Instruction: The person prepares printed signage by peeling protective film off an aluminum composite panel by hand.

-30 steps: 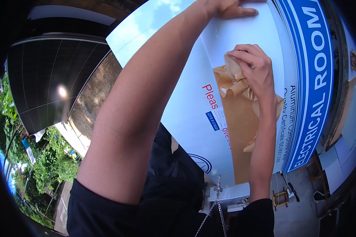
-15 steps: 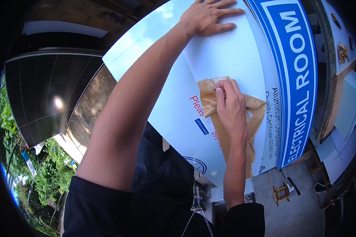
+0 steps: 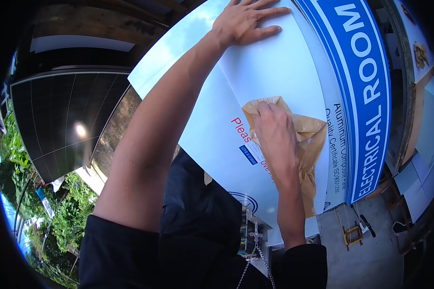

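My left hand (image 3: 250, 21) lies flat with fingers spread on the upper part of a glossy white panel (image 3: 270, 67), holding nothing. Lower down, my right hand (image 3: 276, 132) is closed, its fingers curled on a crumpled brown sheet (image 3: 311, 130) that looks like paper or film. Folds of the sheet bunch around the knuckles, and a strip of it trails down the panel beside my forearm. Red "Pleas" lettering (image 3: 241, 130) shows left of the right hand. The fingertips are hidden against the sheet.
A blue and white "ELECTRICAL ROOM" sign (image 3: 371, 96) runs along the panel's right side. At left is a dark gridded glossy panel (image 3: 58, 115), with greenery (image 3: 67, 216) below. A small yellow frame (image 3: 353, 236) sits on the concrete floor (image 3: 371, 260).
My right hand has turned palm-down and shifted slightly lower, pressing the brown sheet into a tighter bunch. The left hand stays flat on the panel; the whole view has shifted slightly.
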